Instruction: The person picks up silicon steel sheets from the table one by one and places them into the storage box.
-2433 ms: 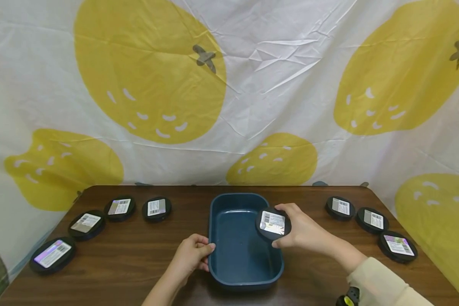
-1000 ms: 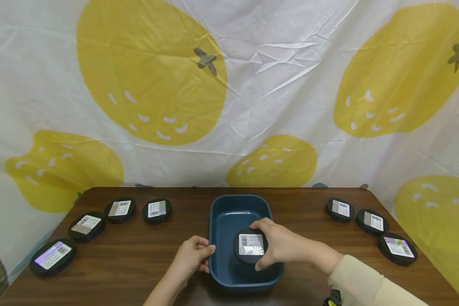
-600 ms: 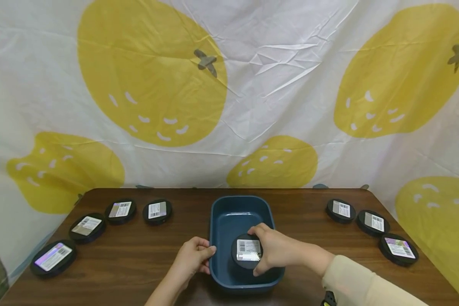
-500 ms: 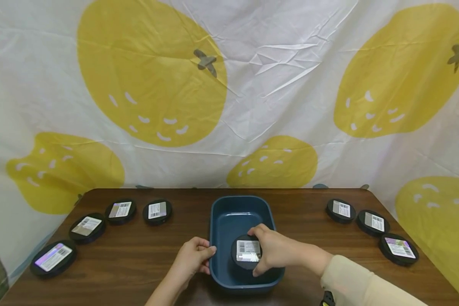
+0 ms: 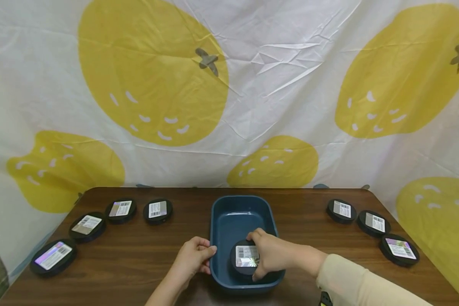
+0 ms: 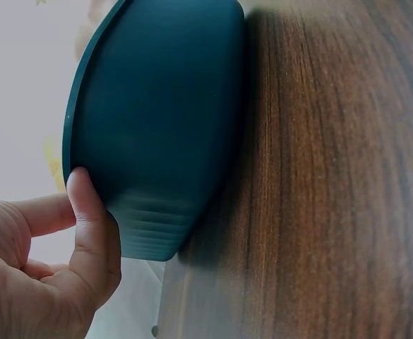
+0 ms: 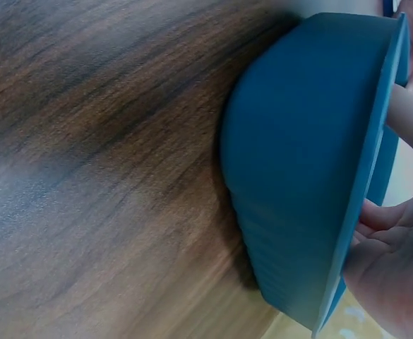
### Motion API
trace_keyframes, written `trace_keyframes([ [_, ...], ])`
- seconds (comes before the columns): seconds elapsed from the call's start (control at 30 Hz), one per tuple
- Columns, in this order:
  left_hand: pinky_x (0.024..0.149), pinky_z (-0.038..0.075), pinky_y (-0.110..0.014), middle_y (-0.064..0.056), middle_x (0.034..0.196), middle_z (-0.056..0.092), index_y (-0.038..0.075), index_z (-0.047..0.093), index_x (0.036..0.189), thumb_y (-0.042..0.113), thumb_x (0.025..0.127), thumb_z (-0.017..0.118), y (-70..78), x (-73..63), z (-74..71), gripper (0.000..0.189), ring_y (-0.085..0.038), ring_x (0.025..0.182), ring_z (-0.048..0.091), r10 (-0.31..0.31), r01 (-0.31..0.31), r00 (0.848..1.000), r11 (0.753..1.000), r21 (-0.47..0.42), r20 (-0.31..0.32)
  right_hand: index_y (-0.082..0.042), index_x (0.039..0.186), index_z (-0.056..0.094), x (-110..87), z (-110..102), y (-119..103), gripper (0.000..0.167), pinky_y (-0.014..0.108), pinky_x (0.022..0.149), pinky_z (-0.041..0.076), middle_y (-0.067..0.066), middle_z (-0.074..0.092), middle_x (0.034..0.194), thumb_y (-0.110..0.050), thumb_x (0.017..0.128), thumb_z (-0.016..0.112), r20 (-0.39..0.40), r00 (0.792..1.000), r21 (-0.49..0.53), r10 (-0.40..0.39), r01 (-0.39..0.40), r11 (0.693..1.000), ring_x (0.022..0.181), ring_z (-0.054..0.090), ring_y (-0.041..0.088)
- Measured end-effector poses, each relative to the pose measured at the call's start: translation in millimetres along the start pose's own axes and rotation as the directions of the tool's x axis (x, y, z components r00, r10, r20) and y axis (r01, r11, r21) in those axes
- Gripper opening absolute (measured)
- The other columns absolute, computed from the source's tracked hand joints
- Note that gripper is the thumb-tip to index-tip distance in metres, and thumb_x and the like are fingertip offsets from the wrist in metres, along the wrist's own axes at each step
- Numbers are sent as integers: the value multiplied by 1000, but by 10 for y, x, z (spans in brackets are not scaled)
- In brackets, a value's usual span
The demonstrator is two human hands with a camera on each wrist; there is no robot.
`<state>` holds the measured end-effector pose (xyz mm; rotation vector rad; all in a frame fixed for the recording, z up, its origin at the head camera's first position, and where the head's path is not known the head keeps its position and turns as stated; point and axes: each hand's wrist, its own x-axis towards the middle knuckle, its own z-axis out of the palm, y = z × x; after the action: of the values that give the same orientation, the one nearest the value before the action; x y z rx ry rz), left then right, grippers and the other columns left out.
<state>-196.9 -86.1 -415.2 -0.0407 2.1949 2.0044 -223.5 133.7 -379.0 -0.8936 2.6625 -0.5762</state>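
Note:
A dark blue plastic bin with rounded corners stands in the middle of the wooden table. My left hand pinches its left rim between thumb and fingers; the left wrist view shows this grip on the bin wall. Inside the bin's near half is a round black case, flat, with a white and silver barcode label facing up. My right hand grips this case from the right, thumb on the near side and fingers on the far side. In the right wrist view the right hand reaches over the rim, and the bin wall hides the case.
Several similar black cases form a curve on the table's left side. Three more lie in a slanting row at the right. A white curtain with yellow fruit prints hangs behind the table.
My right hand has brought the black case from over the bin's right rim leftward, then down and toward me inside the bin. The left hand keeps its hold on the rim.

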Motion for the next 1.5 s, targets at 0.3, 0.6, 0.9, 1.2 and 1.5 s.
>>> trace_keyframes([
  [0.3,42,48,-22,-4,67,49,-11,48,98,2,86,60,-2,3,1,21,-12,50,47,-3,3,1000,1000,-4,1,9,117,48,34,82,-6,81,23,80,48,9,48,104,-24,55,88,32,999,-68,-32,34,997,86,53,15],
  [0.6,43,48,-21,-4,67,49,-11,48,98,2,86,61,-4,0,-3,21,-12,51,47,-3,3,1000,1000,-7,5,8,113,50,57,127,-48,75,21,77,49,9,49,100,-21,53,86,37,997,-137,-62,66,988,83,54,15],
  [0.9,42,48,-21,-4,67,48,-10,49,97,2,86,61,7,-3,-5,20,-12,50,46,-3,3,1000,1000,-13,5,7,115,50,100,142,-36,76,20,77,48,7,48,100,-22,55,87,66,997,-149,-34,44,988,83,52,13],
  [1.2,43,48,-22,-4,68,49,-11,48,99,2,86,60,-13,4,-6,22,-12,50,47,-7,7,1000,1000,-10,7,6,115,50,102,135,-69,75,19,76,48,7,49,99,-22,56,86,96,995,-204,-10,30,978,82,50,11],
  [1.5,43,48,-22,-5,71,50,-11,48,99,2,86,61,-24,19,-7,22,-13,51,47,-13,13,1000,1000,-14,1,4,115,50,109,163,-55,74,21,78,48,6,48,98,-24,57,86,104,995,-260,2,25,965,84,51,13],
])
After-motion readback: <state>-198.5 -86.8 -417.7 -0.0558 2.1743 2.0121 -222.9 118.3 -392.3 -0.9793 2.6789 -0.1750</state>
